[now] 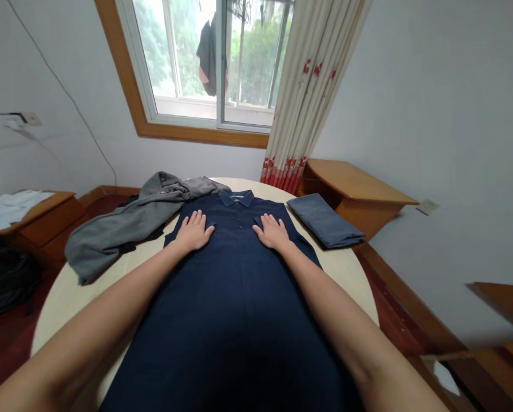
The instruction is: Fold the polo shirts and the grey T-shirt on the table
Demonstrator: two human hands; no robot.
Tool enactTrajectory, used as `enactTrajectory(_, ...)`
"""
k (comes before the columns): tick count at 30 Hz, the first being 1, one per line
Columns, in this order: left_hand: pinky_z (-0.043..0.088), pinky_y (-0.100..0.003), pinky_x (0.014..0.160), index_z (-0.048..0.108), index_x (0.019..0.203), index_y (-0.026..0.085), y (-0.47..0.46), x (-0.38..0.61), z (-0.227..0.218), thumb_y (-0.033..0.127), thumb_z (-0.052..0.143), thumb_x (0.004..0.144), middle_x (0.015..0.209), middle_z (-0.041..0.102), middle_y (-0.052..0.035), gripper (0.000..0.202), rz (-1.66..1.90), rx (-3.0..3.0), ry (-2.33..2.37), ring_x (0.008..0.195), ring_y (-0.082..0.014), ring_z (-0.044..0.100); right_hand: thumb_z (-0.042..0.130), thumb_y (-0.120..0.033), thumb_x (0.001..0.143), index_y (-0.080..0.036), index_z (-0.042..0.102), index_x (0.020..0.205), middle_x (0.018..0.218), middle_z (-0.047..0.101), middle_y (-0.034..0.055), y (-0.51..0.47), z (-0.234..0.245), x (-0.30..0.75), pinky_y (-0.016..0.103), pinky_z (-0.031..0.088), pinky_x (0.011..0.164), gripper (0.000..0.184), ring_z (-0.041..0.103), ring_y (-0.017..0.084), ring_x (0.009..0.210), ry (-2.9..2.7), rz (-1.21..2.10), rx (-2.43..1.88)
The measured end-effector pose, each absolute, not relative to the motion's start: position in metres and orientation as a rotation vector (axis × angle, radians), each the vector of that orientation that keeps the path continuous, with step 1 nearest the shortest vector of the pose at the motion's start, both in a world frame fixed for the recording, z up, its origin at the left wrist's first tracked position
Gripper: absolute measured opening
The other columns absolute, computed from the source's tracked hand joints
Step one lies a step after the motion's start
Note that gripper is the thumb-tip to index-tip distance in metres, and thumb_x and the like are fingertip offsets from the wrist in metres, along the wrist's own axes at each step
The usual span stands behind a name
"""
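A navy polo shirt (235, 286) lies flat on a round, light-coloured table (63, 297), collar pointing away from me. My left hand (194, 232) rests palm down on the shirt's left shoulder area, fingers spread. My right hand (272, 232) lies flat on the right shoulder area, fingers apart. Neither hand grips anything. Both forearms stretch across the shirt's body.
A crumpled grey garment (123, 226) sits on the table's left side. A folded blue-grey cloth (325, 220) lies at the right, by a wooden side table (355, 186). A window (213, 63) and curtain (308, 91) are behind; a low wooden cabinet (46, 220) stands at left.
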State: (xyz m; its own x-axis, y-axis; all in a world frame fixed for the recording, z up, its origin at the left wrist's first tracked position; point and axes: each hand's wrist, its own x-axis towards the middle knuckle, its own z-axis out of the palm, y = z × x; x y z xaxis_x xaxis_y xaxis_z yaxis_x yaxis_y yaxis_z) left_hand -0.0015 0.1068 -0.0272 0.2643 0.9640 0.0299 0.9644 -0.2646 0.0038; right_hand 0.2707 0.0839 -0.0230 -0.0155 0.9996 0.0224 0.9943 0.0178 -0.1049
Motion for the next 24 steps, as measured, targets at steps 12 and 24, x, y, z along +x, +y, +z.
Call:
enactTrajectory(12, 0.016, -0.047, 0.125, 0.033, 0.158, 0.009, 0.003, 0.006, -0.04, 0.053, 0.024, 0.103, 0.167, 0.021, -0.0135, 0.07, -0.148, -2.668, -1.644, 0.156, -0.0267, 0.016, 0.025, -0.054, 0.104, -0.012, 0.03, 0.159, 0.167, 0.022, 0.0118, -0.007, -0.023, 0.234, 0.047, 0.01, 0.125, 0.069, 0.016, 0.024, 0.156, -2.279, 0.183, -1.956)
enactTrajectory(24, 0.018, -0.05, 0.123, 0.032, 0.16, 0.019, -0.043, -0.045, -0.041, 0.06, 0.025, 0.101, 0.168, 0.021, -0.0084, 0.072, -0.14, -2.622, -1.841, 0.155, -0.0314, 0.015, 0.024, -0.057, 0.104, -0.013, 0.028, 0.16, 0.168, 0.021, 0.0106, -0.056, -0.038, 0.303, 0.042, 0.013, 0.125, 0.071, 0.016, 0.022, 0.156, -2.139, 0.185, -2.096)
